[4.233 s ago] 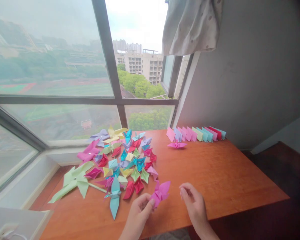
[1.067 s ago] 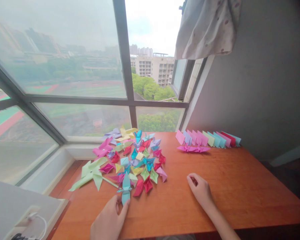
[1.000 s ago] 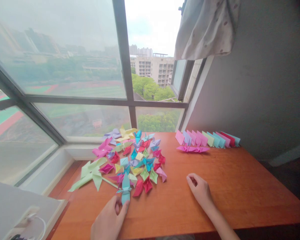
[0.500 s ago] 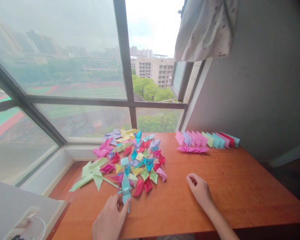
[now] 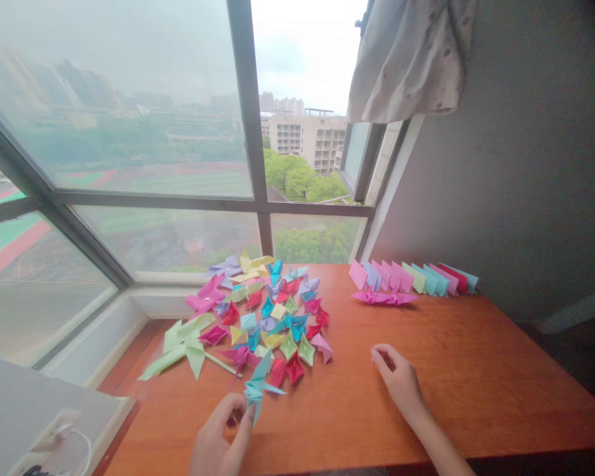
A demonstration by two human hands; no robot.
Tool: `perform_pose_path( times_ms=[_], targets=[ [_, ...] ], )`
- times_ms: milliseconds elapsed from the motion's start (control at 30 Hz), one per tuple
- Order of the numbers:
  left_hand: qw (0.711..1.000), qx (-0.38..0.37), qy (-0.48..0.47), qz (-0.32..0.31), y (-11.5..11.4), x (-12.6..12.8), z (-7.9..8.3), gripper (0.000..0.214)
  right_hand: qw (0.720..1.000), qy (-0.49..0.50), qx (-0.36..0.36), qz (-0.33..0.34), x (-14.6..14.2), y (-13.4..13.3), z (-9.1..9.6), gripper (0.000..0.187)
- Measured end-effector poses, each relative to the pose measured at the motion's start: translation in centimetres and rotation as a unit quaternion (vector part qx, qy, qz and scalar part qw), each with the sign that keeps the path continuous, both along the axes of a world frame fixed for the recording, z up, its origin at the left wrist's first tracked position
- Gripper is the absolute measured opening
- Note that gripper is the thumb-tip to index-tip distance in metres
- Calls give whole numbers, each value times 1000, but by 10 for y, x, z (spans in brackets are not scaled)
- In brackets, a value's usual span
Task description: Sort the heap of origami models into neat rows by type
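Observation:
Between the thumb and fingers of my left hand point(image 5: 224, 433) is a light blue paper crane point(image 5: 258, 385), tilted with its wings spread, at the near edge of a heap of folded paper pieces. Just behind it lie a magenta paper crane point(image 5: 241, 356) and red folded pieces point(image 5: 294, 367). My right hand point(image 5: 397, 377) rests on the wooden table point(image 5: 357, 410) to the right, fingers curled together with a small gap by the thumb. Nothing shows in it.
A pale green pinwheel point(image 5: 184, 342) lies left of the heap, a magenta pinwheel point(image 5: 207, 295) behind it. At the back right stands a row of coloured folded papers point(image 5: 410, 277), with magenta folded pieces point(image 5: 384, 298) before it. Windows border the table's far side.
My left hand has moved slightly right, lifting and turning the light blue crane away from the pile; its wings now point differently. My right hand stays nearly still.

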State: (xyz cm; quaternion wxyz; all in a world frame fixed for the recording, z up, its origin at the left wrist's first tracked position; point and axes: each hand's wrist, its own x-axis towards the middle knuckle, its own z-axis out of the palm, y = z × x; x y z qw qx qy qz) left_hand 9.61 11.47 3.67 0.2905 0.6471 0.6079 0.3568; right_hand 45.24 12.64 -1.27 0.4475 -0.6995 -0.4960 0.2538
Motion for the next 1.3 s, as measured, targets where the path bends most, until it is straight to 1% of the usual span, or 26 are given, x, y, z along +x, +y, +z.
perform_pose_path(
  times_ms=[33,100,167,200,267,300,367,433,533,667,733,867,933,1000,1033,1100,1233,1300],
  targets=[
    [999,-3,-31,-20,-1,5,4,41,999,37,-7,26,-7,-3,7,40],
    [995,-20,-85,-57,-3,16,12,39,989,103,-21,109,-25,-9,22,38],
    [987,-40,-123,-94,-4,29,17,37,966,161,-25,203,-45,-16,37,37],
    [983,-52,-135,-116,-4,34,19,36,952,193,-22,238,-55,-19,43,39],
    [973,-78,-144,-164,-4,44,22,34,925,258,-21,279,-70,-23,50,42],
    [968,-92,-142,-188,-4,47,23,33,914,287,-26,284,-76,-24,51,44],
    [958,-118,-135,-226,-5,53,23,32,903,329,-48,271,-84,-25,50,44],
    [950,-138,-137,-246,-5,56,19,33,901,351,-75,245,-88,-27,47,43],
    [939,-166,-184,-239,-8,61,10,39,894,380,-92,217,-91,-29,39,44],
    [915,-208,-257,-230,-10,68,-3,48,868,449,-89,191,-96,-35,32,43],
    [901,-228,-284,-235,-11,71,-7,47,840,504,-97,176,-99,-37,31,42],
    [863,-270,-352,-242,-10,74,-12,43,758,623,-120,147,-104,-44,35,46],
    [837,-301,-385,-246,-9,75,-12,42,730,658,-129,130,-105,-47,37,46],
    [812,-328,-420,-239,-10,74,-11,43,710,683,-134,112,-104,-49,37,44],
    [804,-334,-434,-232,-10,74,-11,44,702,691,-134,102,-103,-50,37,43],
    [800,-331,-450,-218,-11,74,-8,44,696,702,-125,81,-100,-50,35,40],
    [807,-327,-447,-206,-14,74,-5,44,695,711,-84,61,-89,-46,30,36],
    [813,-328,-446,-181,-14,73,-6,46,700,710,-54,58,-83,-42,28,34]
  ],
)
